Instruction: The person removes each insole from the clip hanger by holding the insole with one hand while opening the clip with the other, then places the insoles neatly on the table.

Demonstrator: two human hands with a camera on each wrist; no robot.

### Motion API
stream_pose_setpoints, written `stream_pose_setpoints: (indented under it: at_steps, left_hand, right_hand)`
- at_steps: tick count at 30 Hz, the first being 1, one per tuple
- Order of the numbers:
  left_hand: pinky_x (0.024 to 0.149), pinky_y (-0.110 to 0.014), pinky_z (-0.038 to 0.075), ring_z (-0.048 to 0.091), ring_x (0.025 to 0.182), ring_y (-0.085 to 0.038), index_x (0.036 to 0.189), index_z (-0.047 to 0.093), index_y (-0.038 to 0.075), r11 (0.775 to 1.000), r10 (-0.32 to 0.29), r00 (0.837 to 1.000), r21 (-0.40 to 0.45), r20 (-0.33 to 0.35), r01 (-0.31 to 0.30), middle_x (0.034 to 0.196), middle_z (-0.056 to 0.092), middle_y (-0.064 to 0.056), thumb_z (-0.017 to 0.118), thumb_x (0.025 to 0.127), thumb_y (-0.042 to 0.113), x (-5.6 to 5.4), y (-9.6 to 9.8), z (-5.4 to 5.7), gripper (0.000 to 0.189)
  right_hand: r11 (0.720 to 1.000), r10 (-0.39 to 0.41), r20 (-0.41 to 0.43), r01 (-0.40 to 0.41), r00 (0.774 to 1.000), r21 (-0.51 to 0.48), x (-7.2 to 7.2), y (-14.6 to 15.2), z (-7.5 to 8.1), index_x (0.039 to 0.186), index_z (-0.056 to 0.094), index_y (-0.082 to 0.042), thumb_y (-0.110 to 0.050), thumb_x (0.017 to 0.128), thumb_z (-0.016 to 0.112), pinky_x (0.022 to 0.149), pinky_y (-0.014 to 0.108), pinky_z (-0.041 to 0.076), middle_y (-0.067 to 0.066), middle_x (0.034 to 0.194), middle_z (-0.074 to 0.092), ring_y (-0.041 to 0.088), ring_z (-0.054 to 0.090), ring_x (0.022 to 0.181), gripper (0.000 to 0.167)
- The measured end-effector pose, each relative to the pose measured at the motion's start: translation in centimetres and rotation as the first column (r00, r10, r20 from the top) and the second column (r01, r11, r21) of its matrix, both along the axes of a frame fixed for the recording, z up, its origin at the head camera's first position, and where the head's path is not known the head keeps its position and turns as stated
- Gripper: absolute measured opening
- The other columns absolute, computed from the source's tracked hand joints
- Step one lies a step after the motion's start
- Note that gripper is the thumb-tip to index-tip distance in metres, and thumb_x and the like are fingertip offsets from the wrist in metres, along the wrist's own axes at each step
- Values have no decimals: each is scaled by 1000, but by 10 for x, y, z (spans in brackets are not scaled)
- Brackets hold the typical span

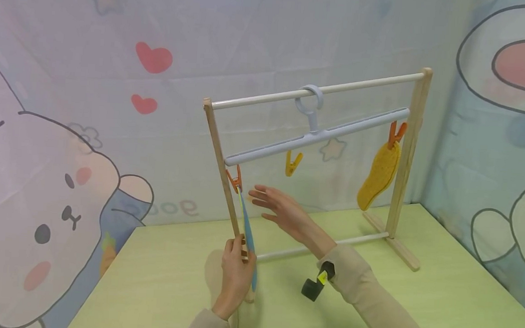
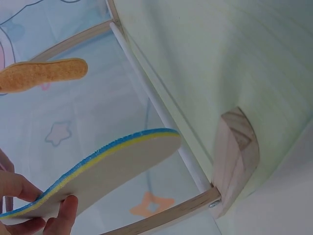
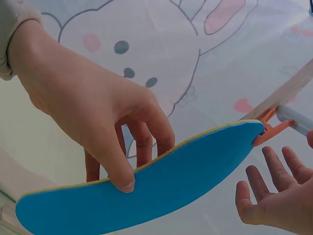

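A blue insole with a yellow edge hangs from an orange clip at the left end of the pale hanger. My left hand pinches the insole partway along its edge, thumb on the blue face and fingers behind. Close to the clip, my right hand has its fingers extended and holds nothing; a gap separates it from the insole in the right wrist view. The insole's pale underside shows in the left wrist view.
The hanger hooks over the top bar of a wooden rack. At its right end, an orange clip holds a yellow insole. A yellow clip hangs mid-hanger. The rack stands on a light green table before a printed curtain.
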State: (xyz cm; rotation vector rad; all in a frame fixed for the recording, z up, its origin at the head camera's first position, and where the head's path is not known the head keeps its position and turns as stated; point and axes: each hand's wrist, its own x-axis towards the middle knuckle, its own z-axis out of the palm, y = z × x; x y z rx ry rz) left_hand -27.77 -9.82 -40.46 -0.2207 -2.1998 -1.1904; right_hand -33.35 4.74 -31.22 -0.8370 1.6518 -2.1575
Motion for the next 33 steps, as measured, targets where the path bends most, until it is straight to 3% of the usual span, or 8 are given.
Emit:
stream_pose_setpoints:
  at_steps: [8, 20, 33]
  left_hand:
    - [56, -15, 48, 58, 72, -18, 109, 53, -4, 999, -21, 1000, -27, -6, 21, 102, 58, -19, 55, 79, -5, 3, 0, -1, 30]
    - [51, -13, 47, 60, 67, -19, 105, 55, -3, 998, -53, 998, -45, -39, 51, 93, 64, -18, 53, 78, -7, 4, -1, 0, 27]
    - [50, -13, 46, 61, 66, -21, 102, 55, -3, 997, -68, 998, -32, -7, 67, 94, 64, -21, 53, 79, -8, 10, 2, 1, 24]
  right_hand:
    - [1000, -10, 1, 10, 1000, 15, 0, -4, 3, 138, 28, -10, -25, 98, 30, 110, 49, 17, 11, 145, 30, 25, 25, 135, 43]
    - [999, -14, -9, 14, 1000, 33, -4, -12, 6, 139, 26, -11, -21, 98, 31, 110, 49, 18, 12, 144, 32, 28, 24, 135, 43]
    - [998, -34, -34, 36, 999, 57, -7, -16, 7, 138, 29, -12, -22, 98, 31, 109, 50, 19, 11, 143, 32, 26, 28, 134, 42]
